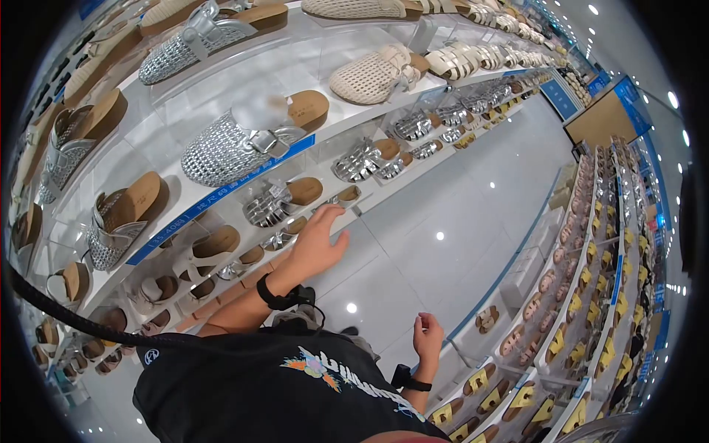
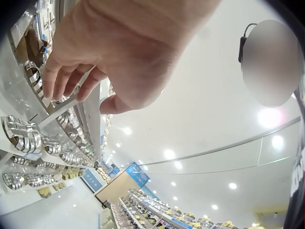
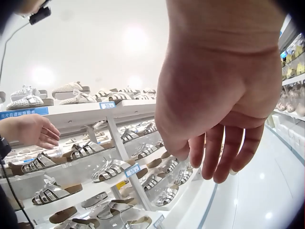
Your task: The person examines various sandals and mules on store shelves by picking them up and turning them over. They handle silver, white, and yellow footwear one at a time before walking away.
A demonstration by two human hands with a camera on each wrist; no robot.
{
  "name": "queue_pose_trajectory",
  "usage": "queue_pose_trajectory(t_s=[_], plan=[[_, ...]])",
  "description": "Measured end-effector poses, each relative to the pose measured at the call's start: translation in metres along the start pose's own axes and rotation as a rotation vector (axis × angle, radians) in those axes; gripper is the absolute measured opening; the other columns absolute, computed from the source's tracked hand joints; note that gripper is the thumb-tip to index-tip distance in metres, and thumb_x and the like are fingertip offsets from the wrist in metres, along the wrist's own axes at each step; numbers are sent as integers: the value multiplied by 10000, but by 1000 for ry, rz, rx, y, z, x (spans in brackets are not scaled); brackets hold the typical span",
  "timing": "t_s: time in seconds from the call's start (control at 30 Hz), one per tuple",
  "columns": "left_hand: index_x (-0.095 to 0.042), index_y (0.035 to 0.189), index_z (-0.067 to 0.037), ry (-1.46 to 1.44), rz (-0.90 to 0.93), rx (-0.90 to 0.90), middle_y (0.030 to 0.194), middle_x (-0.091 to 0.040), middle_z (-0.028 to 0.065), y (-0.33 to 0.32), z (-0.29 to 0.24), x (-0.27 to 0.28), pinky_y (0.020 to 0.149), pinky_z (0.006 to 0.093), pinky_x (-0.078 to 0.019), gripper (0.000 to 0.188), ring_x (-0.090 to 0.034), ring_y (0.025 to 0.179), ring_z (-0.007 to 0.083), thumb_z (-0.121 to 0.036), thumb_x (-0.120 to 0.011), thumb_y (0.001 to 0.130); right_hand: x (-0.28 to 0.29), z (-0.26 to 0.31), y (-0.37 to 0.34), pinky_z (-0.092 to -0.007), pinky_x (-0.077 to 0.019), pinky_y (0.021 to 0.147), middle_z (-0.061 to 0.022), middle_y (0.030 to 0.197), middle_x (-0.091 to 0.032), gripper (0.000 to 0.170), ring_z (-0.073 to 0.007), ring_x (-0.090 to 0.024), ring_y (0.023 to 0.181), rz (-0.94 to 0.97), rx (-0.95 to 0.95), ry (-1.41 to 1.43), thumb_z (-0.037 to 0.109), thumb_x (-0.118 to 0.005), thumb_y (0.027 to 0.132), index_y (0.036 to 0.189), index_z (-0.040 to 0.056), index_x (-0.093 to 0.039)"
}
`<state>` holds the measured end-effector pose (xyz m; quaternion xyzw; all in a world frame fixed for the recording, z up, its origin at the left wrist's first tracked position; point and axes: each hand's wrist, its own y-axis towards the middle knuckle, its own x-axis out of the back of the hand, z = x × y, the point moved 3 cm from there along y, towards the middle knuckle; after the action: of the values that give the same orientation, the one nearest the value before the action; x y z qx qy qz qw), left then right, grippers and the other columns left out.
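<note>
My left hand (image 1: 319, 242) reaches out beside the lower shelves on the left, fingers relaxed and nothing in them. Close by in the head view are silver strappy sandals (image 1: 267, 208) with tan footbeds. In the left wrist view, the fingers (image 2: 71, 78) hang loosely over the shelf side. Above on the top shelf sits a silver woven clog (image 1: 221, 156) with a buckle, beside a blue label strip (image 1: 199, 210). My right hand (image 1: 428, 338) hangs low over the aisle, loosely curled and holding nothing; its fingers (image 3: 231, 148) point down in the right wrist view.
Cream woven shoes (image 1: 377, 74) line the upper shelf. Across the tiled aisle (image 1: 436, 214), another long rack (image 1: 583, 288) carries sandals, many with yellow paper inside. A tan panel (image 1: 602, 125) stands at the far end. A black strap (image 1: 81, 325) crosses the left side.
</note>
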<state>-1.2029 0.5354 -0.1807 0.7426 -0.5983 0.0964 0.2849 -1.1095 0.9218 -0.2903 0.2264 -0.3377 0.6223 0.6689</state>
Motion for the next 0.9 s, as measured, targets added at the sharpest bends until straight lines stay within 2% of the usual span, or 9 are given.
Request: queue_pose_trajectory(t_s=[0.17,0.3,0.37,0.57,0.6,0.67,0.8,0.87,0.9], plan=[[-603,1243,-28,67,-11,101,1333,-606,158,18,-6,-24,969,422,-513,377,-642,1135,387,-138,-708,899,17,-34,43,-361,-600,733,-179,904,-769,237,-260,-761,827,34,11,37,184,-673,965,1104,-1,-727],[-602,1247,-27,94,-85,160,1349,-599,173,34,-39,-47,958,400,-520,378,-636,1150,373,-129,-708,898,37,-68,96,-383,-600,757,-196,911,-767,259,-283,-762,837,88,76,24,204,-670,967,1105,-7,-727],[-600,1257,-20,212,-211,12,1359,-589,197,42,-59,-53,955,393,-525,383,-623,1169,373,-121,-702,903,51,-80,129,-388,-598,763,-201,912,-767,267,-288,-762,839,128,123,37,210,-665,970,1106,-12,-725],[-600,1267,-10,286,-376,86,1359,-590,208,54,-100,-68,976,419,-517,384,-610,1189,375,-120,-697,911,84,-116,235,-415,-585,731,-217,878,-752,260,-335,-748,792,145,285,1,178,-643,962,1110,-25,-710],[-602,1265,-13,306,-398,128,1356,-592,206,55,-107,-63,972,418,-517,381,-610,1185,373,-115,-697,911,85,-117,251,-415,-585,731,-217,878,-752,260,-335,-748,792,165,302,12,178,-643,962,1110,-25,-710],[-604,1258,-10,395,-464,100,1351,-594,204,47,-108,-55,963,416,-517,372,-608,1184,371,-111,-694,911,88,-108,277,-395,-580,730,-214,883,-752,261,-308,-745,783,173,351,-78,199,-651,977,1108,-18,-717],[-592,1277,0,513,-626,117,1377,-570,224,28,-113,-34,1042,448,-478,404,-567,1251,418,-72,-698,894,75,-77,304,-398,-584,745,-211,899,-753,250,-297,-752,827,255,422,-10,185,-634,994,1126,-12,-712],[-550,1307,31,686,-800,84,1408,-504,308,18,-116,-19,1075,487,-451,475,-524,1273,494,-86,-711,877,58,-62,308,-393,-584,749,-206,916,-754,248,-294,-751,843,302,461,10,181,-635,996,1134,-10,-711],[-507,1372,31,738,-836,118,1461,-442,329,15,-115,-13,1101,516,-418,566,-480,1320,508,-98,-727,867,54,-55,307,-389,-584,753,-202,932,-755,246,-290,-751,859,328,484,26,178,-637,998,1143,-7,-710]])
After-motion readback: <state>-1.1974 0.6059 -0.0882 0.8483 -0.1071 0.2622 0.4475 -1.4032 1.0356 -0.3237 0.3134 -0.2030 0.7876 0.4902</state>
